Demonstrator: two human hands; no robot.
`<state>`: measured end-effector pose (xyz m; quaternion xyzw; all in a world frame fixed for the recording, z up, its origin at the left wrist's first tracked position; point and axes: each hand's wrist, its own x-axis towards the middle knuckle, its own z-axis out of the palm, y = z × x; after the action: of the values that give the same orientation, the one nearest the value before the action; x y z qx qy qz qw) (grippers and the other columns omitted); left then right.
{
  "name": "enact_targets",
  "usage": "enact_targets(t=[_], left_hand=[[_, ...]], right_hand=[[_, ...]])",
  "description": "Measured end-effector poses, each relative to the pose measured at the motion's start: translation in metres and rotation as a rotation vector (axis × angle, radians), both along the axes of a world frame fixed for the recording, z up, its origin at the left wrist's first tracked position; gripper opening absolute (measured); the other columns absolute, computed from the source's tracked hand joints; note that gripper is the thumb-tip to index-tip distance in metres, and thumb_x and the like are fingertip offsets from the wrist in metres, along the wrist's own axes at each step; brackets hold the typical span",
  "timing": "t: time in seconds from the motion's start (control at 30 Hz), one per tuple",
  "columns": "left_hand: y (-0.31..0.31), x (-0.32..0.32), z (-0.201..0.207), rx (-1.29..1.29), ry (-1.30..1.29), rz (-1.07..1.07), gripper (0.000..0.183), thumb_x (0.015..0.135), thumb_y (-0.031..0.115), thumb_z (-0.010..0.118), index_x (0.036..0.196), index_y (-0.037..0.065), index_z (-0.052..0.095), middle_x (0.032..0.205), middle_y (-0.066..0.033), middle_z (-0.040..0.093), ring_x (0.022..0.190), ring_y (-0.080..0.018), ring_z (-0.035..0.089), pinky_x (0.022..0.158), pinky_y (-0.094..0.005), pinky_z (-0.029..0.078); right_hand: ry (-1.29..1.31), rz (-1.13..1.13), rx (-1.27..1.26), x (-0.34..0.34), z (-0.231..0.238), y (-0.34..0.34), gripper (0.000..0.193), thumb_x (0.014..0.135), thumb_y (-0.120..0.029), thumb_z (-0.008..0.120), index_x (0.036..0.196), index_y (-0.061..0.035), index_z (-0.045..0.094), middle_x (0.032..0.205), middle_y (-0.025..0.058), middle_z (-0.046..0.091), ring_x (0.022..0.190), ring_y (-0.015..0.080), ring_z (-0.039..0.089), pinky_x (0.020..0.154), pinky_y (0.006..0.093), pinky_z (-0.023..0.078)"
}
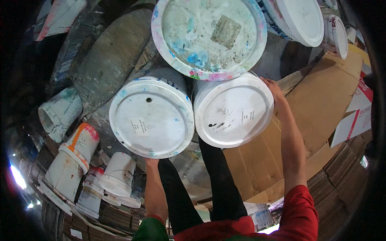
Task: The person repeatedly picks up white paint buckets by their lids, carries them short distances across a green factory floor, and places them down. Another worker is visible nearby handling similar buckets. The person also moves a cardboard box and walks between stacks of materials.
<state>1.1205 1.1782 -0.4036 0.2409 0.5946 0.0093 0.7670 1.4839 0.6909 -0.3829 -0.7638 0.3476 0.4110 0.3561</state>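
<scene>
Two lidded white buckets stand side by side before me. The left bucket point(150, 120) has blue paint smudges and a dark hole in its lid; the right bucket point(235, 116) has dark marks on its lid. My right hand point(272, 89) curls around the far right side of the right bucket, just under its lid. My left forearm reaches beneath the near edge of the left bucket, where only the wrist of my left hand point(152, 162) shows; its fingers are hidden. Beyond both stands a larger, paint-stained drum lid point(209, 36), overlapping the right bucket's far edge.
More white buckets point(301, 20) stand at the far right. Flattened cardboard point(321, 96) covers the floor on the right. Stained empty pails point(60, 114) and stacked small buckets point(118, 172) lie at the left. A brown board point(116, 56) rests at the far left.
</scene>
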Motion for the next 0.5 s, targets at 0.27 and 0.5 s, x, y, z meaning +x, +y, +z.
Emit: enact_targets(t=[0.27, 0.5], left_hand=[[-0.019, 0.009, 0.116, -0.009, 0.005, 0.208, 0.059, 0.084, 0.068, 0.046, 0.07, 0.011, 0.041, 0.067, -0.0011, 0.039, 0.064, -0.0169, 0.039, 0.069, -0.0336, 0.035], [-0.021, 0.081, 0.207, -0.071, -0.185, 0.112, 0.05, 0.094, 0.052, 0.042, 0.063, 0.014, 0.034, 0.059, 0.0025, 0.027, 0.058, -0.012, 0.033, 0.065, -0.0297, 0.032]], right_hand=[[-0.003, -0.339, 0.3, -0.036, 0.009, -0.014, 0.058, 0.089, -0.052, 0.049, 0.115, -0.0013, 0.061, 0.105, 0.0135, 0.065, 0.094, 0.0257, 0.061, 0.084, 0.0343, 0.046], [-0.467, -0.768, 0.449, -0.159, 0.024, 0.009, 0.074, 0.091, -0.063, 0.03, 0.135, -0.0044, 0.042, 0.132, 0.012, 0.05, 0.119, 0.0254, 0.048, 0.099, 0.0357, 0.039]])
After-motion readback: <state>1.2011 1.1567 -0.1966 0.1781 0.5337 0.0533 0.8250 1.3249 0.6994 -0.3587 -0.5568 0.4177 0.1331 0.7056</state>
